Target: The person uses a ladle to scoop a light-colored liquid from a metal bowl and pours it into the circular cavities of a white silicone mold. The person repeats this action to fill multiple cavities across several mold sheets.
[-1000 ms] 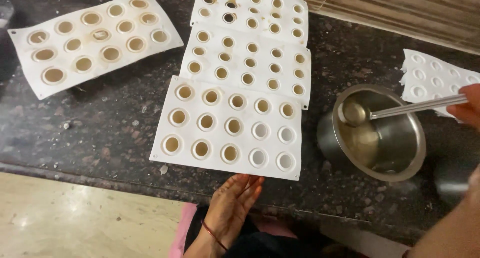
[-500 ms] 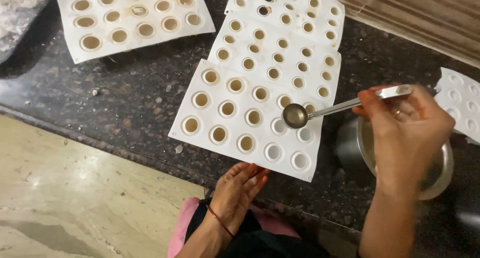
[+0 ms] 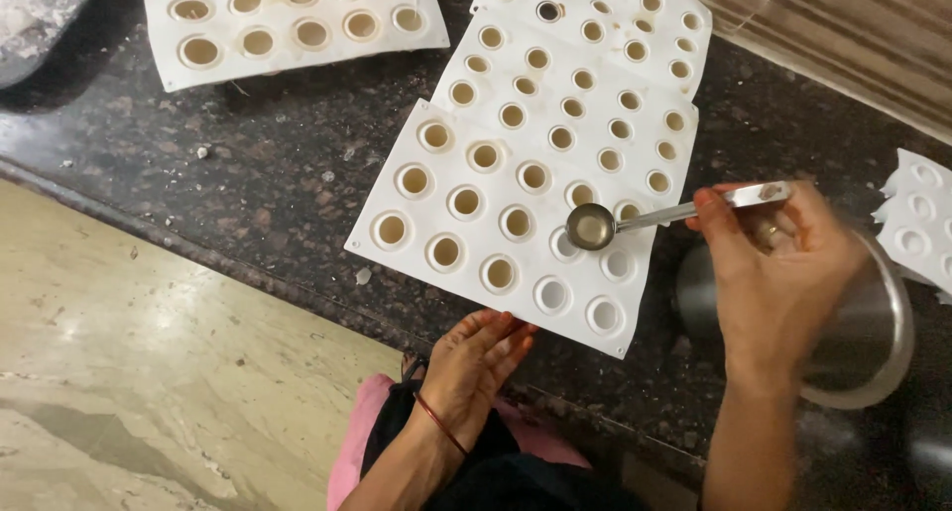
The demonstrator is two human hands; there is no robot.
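My left hand rests flat, fingers released, on the desk's near edge. Just beyond, my right hand pinches the steel measuring spoon; its handle runs left-right, bowl pointing left over the white silicone mould. A steel pot sits beneath my right hand.

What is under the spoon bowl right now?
The spoon, held by the right hand, hovers over the near white mould, at an unfilled cavity partly covered by it; the covered part cannot be seen.
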